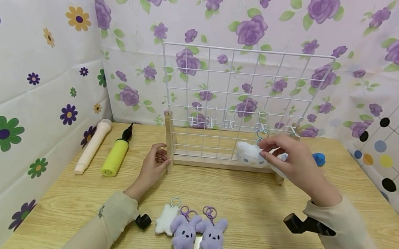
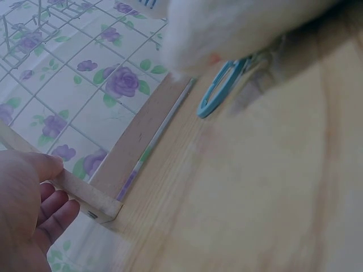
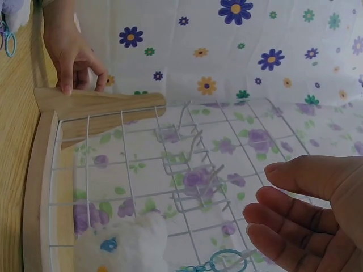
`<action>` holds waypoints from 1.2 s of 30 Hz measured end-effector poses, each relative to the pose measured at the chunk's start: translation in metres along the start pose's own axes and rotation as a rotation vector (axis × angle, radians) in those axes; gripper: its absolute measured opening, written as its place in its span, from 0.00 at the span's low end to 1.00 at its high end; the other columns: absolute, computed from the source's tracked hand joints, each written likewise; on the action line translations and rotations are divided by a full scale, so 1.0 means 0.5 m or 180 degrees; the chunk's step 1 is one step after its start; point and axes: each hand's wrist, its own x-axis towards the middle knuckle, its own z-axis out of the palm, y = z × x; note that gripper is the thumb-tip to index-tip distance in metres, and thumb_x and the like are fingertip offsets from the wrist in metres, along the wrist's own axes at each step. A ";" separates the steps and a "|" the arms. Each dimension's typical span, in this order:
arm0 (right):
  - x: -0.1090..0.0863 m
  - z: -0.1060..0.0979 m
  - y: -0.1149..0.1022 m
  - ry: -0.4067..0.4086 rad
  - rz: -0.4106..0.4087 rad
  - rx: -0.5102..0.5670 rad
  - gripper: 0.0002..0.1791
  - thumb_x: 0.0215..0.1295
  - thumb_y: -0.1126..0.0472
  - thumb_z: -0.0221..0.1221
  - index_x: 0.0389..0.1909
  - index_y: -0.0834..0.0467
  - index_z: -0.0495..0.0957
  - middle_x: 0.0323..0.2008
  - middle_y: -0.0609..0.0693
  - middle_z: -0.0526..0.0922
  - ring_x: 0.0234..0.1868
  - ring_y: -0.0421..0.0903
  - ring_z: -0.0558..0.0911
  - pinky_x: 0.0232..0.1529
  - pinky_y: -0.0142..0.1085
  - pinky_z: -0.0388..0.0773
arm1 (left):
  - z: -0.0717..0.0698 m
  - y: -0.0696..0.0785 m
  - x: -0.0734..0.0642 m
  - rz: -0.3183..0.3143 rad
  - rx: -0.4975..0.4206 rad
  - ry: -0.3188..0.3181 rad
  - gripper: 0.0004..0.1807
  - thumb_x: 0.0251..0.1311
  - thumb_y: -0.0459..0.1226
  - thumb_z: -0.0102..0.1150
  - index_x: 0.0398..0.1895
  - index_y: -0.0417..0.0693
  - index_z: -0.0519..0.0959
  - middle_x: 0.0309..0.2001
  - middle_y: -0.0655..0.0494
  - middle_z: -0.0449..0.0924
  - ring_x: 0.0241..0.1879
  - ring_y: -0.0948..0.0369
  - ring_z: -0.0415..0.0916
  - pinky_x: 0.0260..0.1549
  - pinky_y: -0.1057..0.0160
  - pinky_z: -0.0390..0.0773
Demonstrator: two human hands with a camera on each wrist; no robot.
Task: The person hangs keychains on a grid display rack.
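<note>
A white wire grid rack (image 1: 218,91) stands in a wooden base (image 1: 218,162) with several white hooks on it. My left hand (image 1: 153,167) grips the rack's left wooden upright (image 1: 169,138), thumb on the near side in the left wrist view. A white plush keychain (image 1: 250,153) hangs by its blue ring (image 1: 262,134) from a hook. Just in front of it is my right hand (image 1: 293,163), its relaxed fingers holding nothing in the right wrist view (image 3: 306,221). Partly hidden behind that hand hangs another white plush (image 1: 279,164).
Two purple bunny keychains (image 1: 212,238) and a white plush keychain (image 1: 167,218) lie on the table (image 1: 249,206) at the front. A yellow hand pump (image 1: 115,157) and a cream tube (image 1: 93,147) lie at left. A small blue object (image 1: 318,159) sits right of the rack.
</note>
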 end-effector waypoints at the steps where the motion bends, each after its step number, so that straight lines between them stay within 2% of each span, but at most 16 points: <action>1: -0.003 0.004 -0.001 -0.0011 -0.0009 0.0030 0.12 0.57 0.70 0.65 0.42 0.56 0.81 0.39 0.47 0.84 0.34 0.36 0.81 0.36 0.24 0.78 | 0.000 0.000 0.000 0.0005 0.0013 0.0004 0.25 0.60 0.27 0.60 0.60 0.42 0.64 0.45 0.41 0.74 0.41 0.53 0.73 0.39 0.72 0.74; 8: -0.026 0.038 -0.003 -0.0152 -0.0028 0.0223 0.12 0.58 0.71 0.64 0.41 0.54 0.81 0.38 0.47 0.84 0.33 0.34 0.80 0.34 0.27 0.80 | 0.001 -0.001 0.001 -0.0032 0.0023 0.0015 0.26 0.59 0.27 0.61 0.60 0.42 0.64 0.45 0.41 0.74 0.41 0.55 0.73 0.39 0.72 0.74; 11: -0.035 0.053 -0.003 -0.0260 0.0010 0.0355 0.12 0.59 0.71 0.63 0.41 0.54 0.80 0.38 0.47 0.84 0.34 0.34 0.81 0.34 0.29 0.80 | 0.002 -0.002 0.000 0.0012 0.0046 0.0025 0.27 0.59 0.27 0.61 0.60 0.42 0.64 0.45 0.41 0.74 0.40 0.55 0.73 0.39 0.70 0.74; 15: -0.046 0.075 -0.001 -0.0405 0.0079 0.0544 0.11 0.60 0.70 0.62 0.42 0.55 0.80 0.38 0.47 0.84 0.34 0.34 0.81 0.34 0.30 0.81 | 0.002 -0.005 -0.002 0.0221 0.0029 0.0107 0.25 0.59 0.28 0.62 0.59 0.43 0.66 0.42 0.43 0.74 0.38 0.57 0.73 0.37 0.70 0.74; 18: -0.055 0.091 0.001 -0.0449 0.0089 0.0606 0.11 0.60 0.69 0.63 0.42 0.55 0.80 0.38 0.46 0.83 0.34 0.33 0.80 0.33 0.29 0.81 | 0.002 -0.004 -0.003 0.0302 0.0013 0.0130 0.24 0.59 0.28 0.61 0.58 0.43 0.66 0.41 0.44 0.74 0.37 0.59 0.73 0.36 0.71 0.73; 25: -0.076 0.123 0.000 -0.0575 0.0207 0.0616 0.11 0.60 0.67 0.64 0.42 0.53 0.80 0.37 0.45 0.83 0.34 0.32 0.79 0.33 0.29 0.80 | 0.000 -0.001 -0.001 0.0009 0.0063 0.0014 0.27 0.59 0.27 0.61 0.60 0.42 0.64 0.45 0.42 0.74 0.41 0.54 0.73 0.39 0.69 0.74; 36: -0.105 0.174 0.003 -0.0847 0.0281 0.0815 0.07 0.63 0.63 0.62 0.42 0.53 0.79 0.37 0.47 0.83 0.35 0.33 0.80 0.34 0.29 0.79 | -0.001 -0.001 0.000 0.0061 0.0046 -0.0047 0.26 0.61 0.28 0.59 0.61 0.43 0.64 0.46 0.42 0.74 0.41 0.54 0.73 0.40 0.68 0.74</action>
